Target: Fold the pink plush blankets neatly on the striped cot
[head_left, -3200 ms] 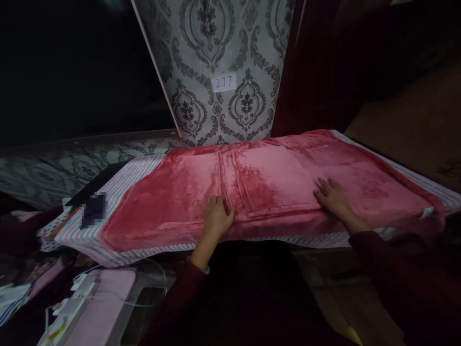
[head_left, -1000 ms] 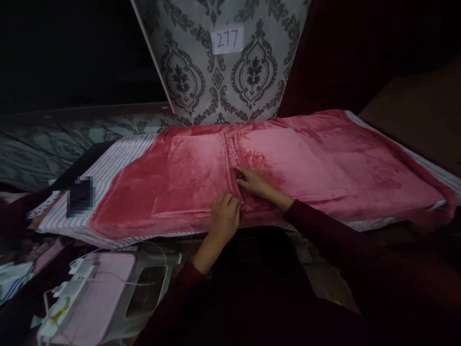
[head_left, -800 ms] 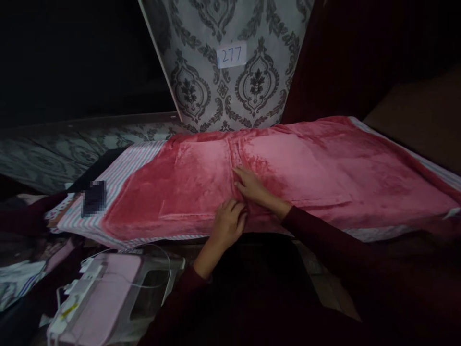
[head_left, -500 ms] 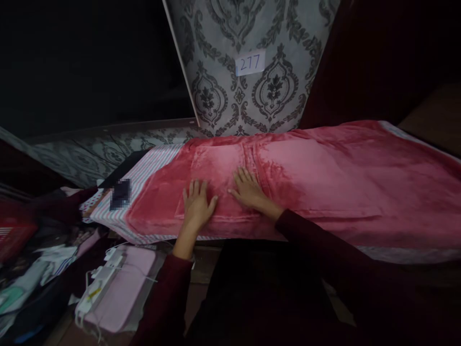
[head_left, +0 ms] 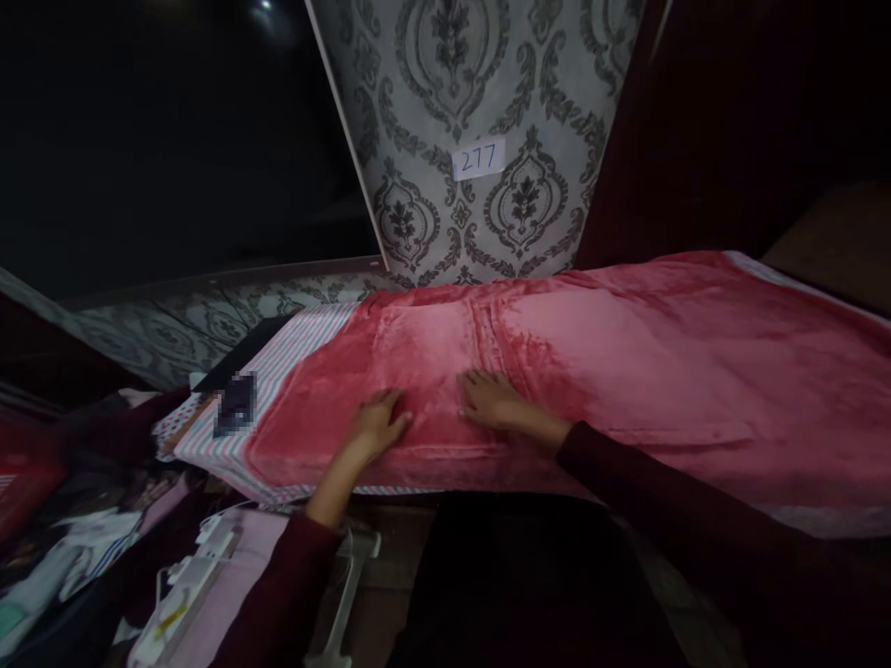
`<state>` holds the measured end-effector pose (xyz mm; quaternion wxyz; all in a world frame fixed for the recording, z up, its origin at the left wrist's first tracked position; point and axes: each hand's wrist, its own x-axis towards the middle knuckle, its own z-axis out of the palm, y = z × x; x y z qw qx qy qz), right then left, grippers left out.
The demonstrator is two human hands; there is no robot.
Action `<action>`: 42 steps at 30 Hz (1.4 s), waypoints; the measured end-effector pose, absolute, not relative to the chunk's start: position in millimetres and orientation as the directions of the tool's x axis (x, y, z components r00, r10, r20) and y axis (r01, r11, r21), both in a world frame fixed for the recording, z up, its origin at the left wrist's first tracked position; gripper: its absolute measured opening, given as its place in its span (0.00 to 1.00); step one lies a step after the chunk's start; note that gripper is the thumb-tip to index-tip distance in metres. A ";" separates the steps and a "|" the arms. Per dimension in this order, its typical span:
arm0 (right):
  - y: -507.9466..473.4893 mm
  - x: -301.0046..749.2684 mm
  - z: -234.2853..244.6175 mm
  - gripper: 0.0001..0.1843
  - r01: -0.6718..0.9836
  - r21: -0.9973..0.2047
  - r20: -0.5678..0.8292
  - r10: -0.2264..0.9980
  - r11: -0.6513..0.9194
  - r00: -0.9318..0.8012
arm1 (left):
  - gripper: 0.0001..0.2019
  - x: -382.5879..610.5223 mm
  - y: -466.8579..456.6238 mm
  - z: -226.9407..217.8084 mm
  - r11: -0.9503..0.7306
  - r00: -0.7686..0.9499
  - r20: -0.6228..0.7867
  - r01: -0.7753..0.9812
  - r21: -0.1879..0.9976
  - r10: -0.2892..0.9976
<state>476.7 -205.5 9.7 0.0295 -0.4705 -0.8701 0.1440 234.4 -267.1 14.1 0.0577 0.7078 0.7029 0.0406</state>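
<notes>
- left hand (head_left: 380,425) and right hand (head_left: 494,401) lie open and flat, apart, on the pink fleece blanket (head_left: 661,371), just above its near edge
- blanket stretches from 9 to 3 o'clock, on a striped sheet (head_left: 306,348) showing past its left end
- pink case (head_left: 229,566) sits at 7 o'clock, below that edge
- patterned wallpaper (head_left: 459,213) rises at 12 o'clock, just beyond the far edge

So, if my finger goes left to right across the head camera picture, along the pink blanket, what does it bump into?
striped cloth → left hand → right hand → pink fleece blanket
</notes>
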 end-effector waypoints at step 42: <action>-19.7 443.7 -34.7 0.39 0.928 -0.190 0.201 0.938 0.320 -0.283 | 0.35 233.2 -50.3 -0.5 0.090 -0.087 -0.033 0.991 0.102 0.996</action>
